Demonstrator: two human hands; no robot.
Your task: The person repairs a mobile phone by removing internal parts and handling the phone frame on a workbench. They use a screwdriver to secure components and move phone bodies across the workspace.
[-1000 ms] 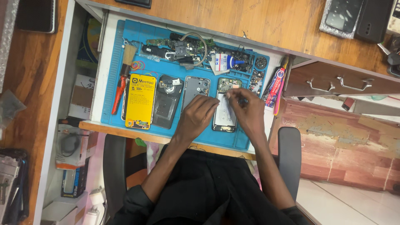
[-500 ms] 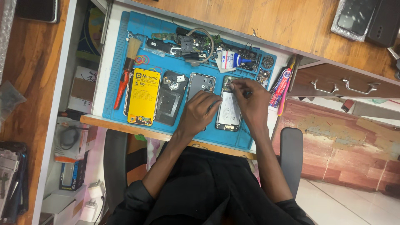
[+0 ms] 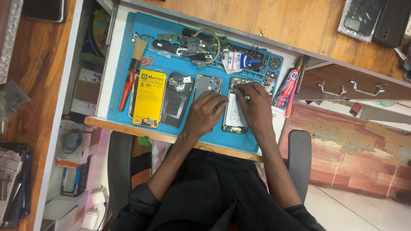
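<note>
While both hands work over the opened phone [image 3: 234,112], it lies flat on the blue repair mat [image 3: 124,64], back cover off, internals facing up, probably so the parts stay reachable from above. The left hand [image 3: 208,112] is curled, fingers bent down against the phone's left edge, seemingly to steady it; whether it pinches a tool I cannot tell. The right hand [image 3: 253,105] lies over the phone's right side, fingertips drawn together at its upper end near the camera area, as if gripping something small; the item itself is too small to make out.

Just left of the left hand: a second phone frame [image 3: 206,87], then a dark back cover [image 3: 175,105], then a yellow packaged battery [image 3: 149,98]. Further left, a brush [image 3: 138,53] and red-handled cutters [image 3: 126,90]. Beyond the hands, loose boards and a cable [image 3: 192,42] crowd the far part of the mat; a glue tube [image 3: 242,62] lies there too.

Versus 0.5 s ago: hands and phone hold nearly the same pose; the right fingertips sit slightly nearer the phone's top. Mat contents unchanged.
</note>
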